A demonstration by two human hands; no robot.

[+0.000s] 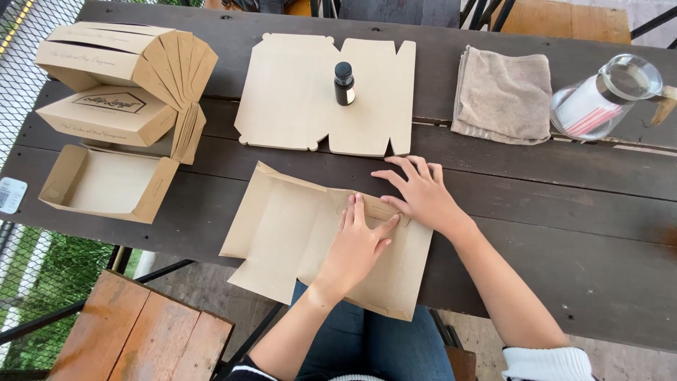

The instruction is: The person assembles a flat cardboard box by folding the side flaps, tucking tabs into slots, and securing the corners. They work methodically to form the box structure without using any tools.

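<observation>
Left hand [356, 247], right hand [419, 194] flat | carton blank [282, 233] long axis left-right

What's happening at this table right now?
A person's left hand and right hand press flat on an unfolded brown cardboard box blank at the near edge of a dark wooden table. Another flat blank lies beyond it with a small dark bottle standing on it. Folded cardboard boxes are stacked at the left; a beige cloth and a glass jar sit to the right.
</observation>
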